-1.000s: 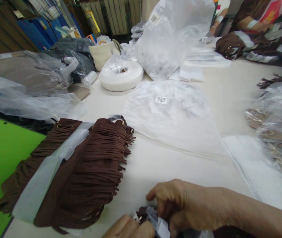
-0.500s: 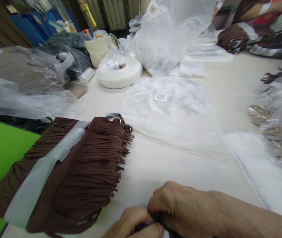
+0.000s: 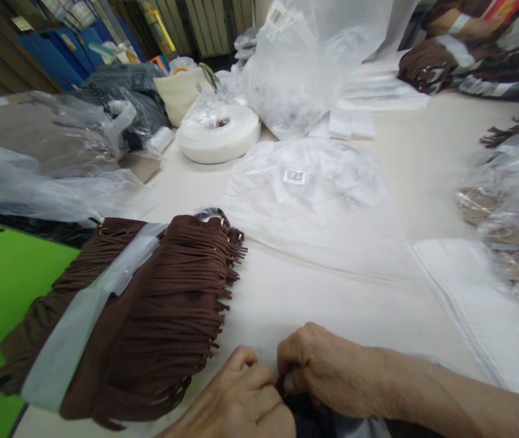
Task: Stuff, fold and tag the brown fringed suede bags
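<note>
My left hand (image 3: 245, 395) and my right hand (image 3: 320, 368) are close together at the bottom edge, with fingers curled in. Between and below them shows a dark item (image 3: 309, 413), mostly hidden, with a greyish translucent patch (image 3: 359, 426) beside it. What exactly the fingers grip is covered by the hands. To their left lies a brown fringed bag (image 3: 168, 310), apart from both hands, wrapped by a pale translucent strip (image 3: 72, 340).
A flat plastic bag with a barcode label (image 3: 294, 177) lies ahead. Behind it are a white roll (image 3: 218, 137) and a filled plastic bag (image 3: 286, 79). Wrapped goods (image 3: 515, 201) sit at the right. Another person's arm (image 3: 451, 24) shows at the back right.
Both hands have risen slightly into view, and more of the back of my left hand shows. More of the dark item is visible beneath them. The fringed bag stays on the table.
</note>
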Tool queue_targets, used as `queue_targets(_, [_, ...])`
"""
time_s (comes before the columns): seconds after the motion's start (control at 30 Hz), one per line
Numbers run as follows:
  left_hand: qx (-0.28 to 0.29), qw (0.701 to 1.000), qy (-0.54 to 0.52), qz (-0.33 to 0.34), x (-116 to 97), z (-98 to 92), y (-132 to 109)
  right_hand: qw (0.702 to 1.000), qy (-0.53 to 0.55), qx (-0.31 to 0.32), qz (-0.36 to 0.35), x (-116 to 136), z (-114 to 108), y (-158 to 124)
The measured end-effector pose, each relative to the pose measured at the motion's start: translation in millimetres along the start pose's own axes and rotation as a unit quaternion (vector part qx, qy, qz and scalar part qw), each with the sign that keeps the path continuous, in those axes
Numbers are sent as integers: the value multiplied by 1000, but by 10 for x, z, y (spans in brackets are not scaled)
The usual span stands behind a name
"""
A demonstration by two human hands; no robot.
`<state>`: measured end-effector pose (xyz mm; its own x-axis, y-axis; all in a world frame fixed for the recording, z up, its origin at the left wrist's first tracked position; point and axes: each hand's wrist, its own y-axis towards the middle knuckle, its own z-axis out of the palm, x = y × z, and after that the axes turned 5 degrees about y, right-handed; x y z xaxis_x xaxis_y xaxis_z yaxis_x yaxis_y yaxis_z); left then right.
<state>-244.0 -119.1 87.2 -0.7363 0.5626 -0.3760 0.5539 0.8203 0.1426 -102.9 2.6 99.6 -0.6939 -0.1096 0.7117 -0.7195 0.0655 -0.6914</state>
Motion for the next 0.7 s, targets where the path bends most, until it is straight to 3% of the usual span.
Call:
queue_targets(0.13, [116,992,-19,-47,-50,-206,162,998,-39,17,-44,-92,68,82])
queue_targets(0.27, [143,983,-42,-103,-50,-322,202,997,-34,9,-74,-99,-6,57])
queue_targets(0.33, [102,987,-72,-101,-14,-264,141,991,-35,-41,-126,-97,-92,-88])
queue_targets(0.4, [19,990,-116,-81,25,-128,51,977,-42,-105,-181,-143,-151,-318])
queue_targets(0.5, [-70,981,-164,-72,52,127,-49,959,-77,-195,-188,-372,-111,-702])
queue_targets(0.6, [-112,972,-199,-47,35,288,-29,920,-160,-306,-186,-725,54,-960])
queue_targets(0.7, [-121,967,-224,-14,5,262,82,890,-207,-362,-185,-944,200,-1023])
